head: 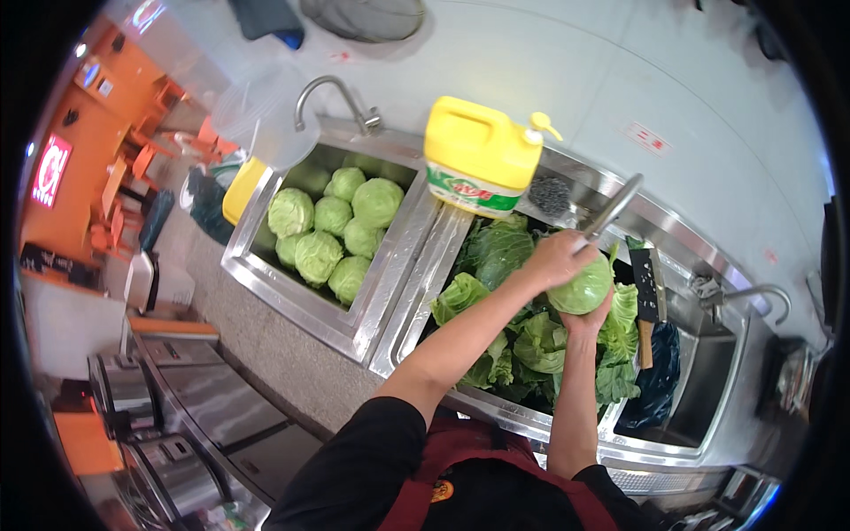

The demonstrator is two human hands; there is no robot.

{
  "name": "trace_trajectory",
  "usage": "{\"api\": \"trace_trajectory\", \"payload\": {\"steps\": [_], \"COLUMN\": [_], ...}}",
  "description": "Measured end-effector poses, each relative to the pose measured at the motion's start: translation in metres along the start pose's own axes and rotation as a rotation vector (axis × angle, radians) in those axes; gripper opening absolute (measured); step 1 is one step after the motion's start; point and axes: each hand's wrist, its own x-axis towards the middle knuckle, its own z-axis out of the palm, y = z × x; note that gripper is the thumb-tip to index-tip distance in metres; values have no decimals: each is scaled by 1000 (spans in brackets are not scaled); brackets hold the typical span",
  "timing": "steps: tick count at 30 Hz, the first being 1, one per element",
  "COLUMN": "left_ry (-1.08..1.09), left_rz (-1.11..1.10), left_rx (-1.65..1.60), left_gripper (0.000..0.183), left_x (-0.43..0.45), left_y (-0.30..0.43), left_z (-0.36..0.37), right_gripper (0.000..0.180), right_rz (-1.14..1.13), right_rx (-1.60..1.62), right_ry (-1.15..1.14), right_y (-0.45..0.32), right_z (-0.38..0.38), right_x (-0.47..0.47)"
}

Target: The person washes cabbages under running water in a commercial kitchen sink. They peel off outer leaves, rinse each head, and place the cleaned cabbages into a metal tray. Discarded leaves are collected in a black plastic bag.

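Note:
My right hand cups a round green cabbage from below, over the middle sink. My left hand lies over the cabbage's upper left side, at the end of a metal faucet spout. That hand is blurred, and its grip cannot be made out. Beneath both hands, loose cabbage leaves fill the middle sink, partly over black plastic. A cleaver with a wooden handle rests at the right of the leaves.
Several trimmed cabbages sit in the left sink. A yellow pump jug and a steel-wool scourer stand behind the middle sink. Another faucet arches above the left sink. Black plastic hangs into the right sink.

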Motion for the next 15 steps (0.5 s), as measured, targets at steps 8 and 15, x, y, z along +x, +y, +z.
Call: {"api": "trace_trajectory", "payload": {"steps": [8, 15], "left_ry": [363, -105], "left_rz": [63, -260], "left_rx": [-117, -1601], "left_gripper": [111, 97], "left_x": [-84, -84], "left_y": [-42, -78], "left_z": [-33, -33], "right_gripper": [60, 52], "right_rz": [-160, -75], "right_rx": [-819, -1348], "right_ry": [70, 194], "right_y": [31, 0], "right_z": [62, 97], "right_x": [33, 0]}}
